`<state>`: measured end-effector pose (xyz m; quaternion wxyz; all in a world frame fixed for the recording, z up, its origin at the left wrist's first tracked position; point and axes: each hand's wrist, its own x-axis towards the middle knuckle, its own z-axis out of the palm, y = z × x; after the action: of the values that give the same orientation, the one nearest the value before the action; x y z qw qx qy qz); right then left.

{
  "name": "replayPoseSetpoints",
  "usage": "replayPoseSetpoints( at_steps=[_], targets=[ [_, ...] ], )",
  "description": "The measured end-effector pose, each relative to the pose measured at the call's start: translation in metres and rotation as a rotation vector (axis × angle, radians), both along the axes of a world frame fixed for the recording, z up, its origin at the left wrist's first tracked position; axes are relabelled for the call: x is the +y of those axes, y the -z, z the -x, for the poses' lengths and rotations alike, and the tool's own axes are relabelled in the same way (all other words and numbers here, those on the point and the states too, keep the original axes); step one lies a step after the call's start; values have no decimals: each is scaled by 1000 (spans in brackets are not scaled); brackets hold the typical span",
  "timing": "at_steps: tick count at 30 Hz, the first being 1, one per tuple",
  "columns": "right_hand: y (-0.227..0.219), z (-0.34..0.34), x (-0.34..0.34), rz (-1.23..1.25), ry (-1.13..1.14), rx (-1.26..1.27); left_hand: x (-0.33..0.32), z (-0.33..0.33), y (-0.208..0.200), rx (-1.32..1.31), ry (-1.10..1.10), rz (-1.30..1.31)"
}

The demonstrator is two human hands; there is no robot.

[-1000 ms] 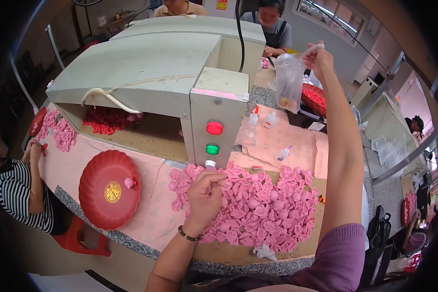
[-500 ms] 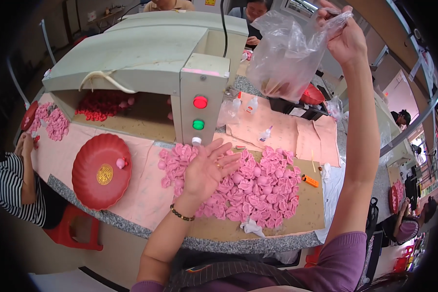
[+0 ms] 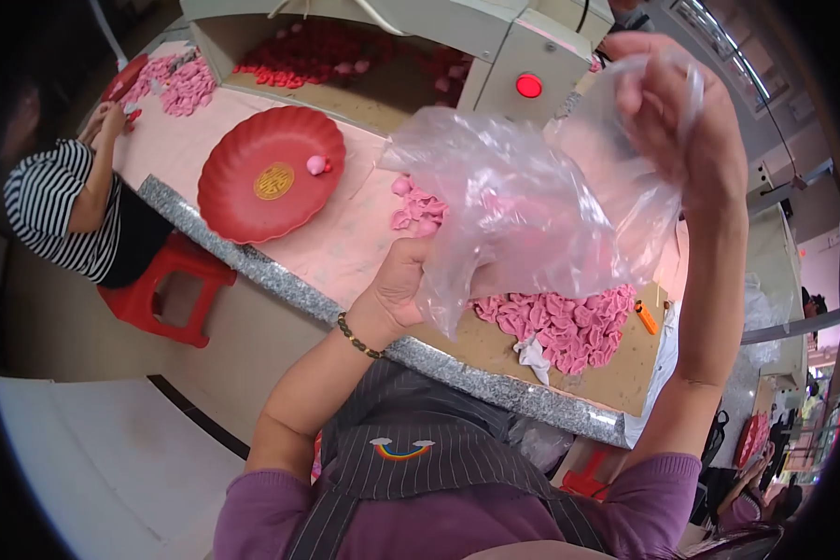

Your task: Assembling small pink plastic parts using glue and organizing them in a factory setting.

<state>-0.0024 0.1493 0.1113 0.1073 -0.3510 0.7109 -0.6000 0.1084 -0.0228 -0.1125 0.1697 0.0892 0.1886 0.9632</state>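
Up high, two hands and one clear bag [image 3: 523, 205] over a pile of soft-looking pink pieces [image 3: 579, 327]

The bag hangs in the air above the near side of the table, just left of the right hand [image 3: 672, 121], whose bent fingers hold it by its top part; the left hand [image 3: 401, 289] is at its near left side, but its fingers are hidden, so I can't tell if they pinch it. The bag looks thin, light and floppy, maybe slippery, and it might rip if pulled hard. Its top loop seems the best place to hold. To the far left is a red tray [image 3: 238, 205], with a pink ball [image 3: 317, 165] on its right side
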Motion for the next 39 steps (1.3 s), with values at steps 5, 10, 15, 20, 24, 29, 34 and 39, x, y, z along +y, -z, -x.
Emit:
replayPoseSetpoints(
  at_steps=[5, 10, 15, 20, 24, 29, 34, 39],
  targets=[
    [32, -34, -20, -690, -242, 485, -26, -16, -5, -219, -111, -92],
    [71, -26, -38, -527, -44, 851, -37, -20, -3, -131, 110, -238],
    [124, -32, -53, -27, 9, -12, -31, -15, -11, 186, 30, -221],
    [136, -33, -72, -564, -109, -363, -43, -2, -33, 283, 36, -591],
    [110, -22, -70, -59, -55, -26, -67, 2, -35, 119, -391, -209],
    [84, -22, -99, 47, -140, 353, -75, 1, -40, 154, -443, -36],
    [94, -65, -82, -193, -721, 815, -79, -3, -39, 231, -254, -380],
    [106, -69, -59, -287, -727, 470, -84, -28, -41, 382, -194, -345]
  ],
)
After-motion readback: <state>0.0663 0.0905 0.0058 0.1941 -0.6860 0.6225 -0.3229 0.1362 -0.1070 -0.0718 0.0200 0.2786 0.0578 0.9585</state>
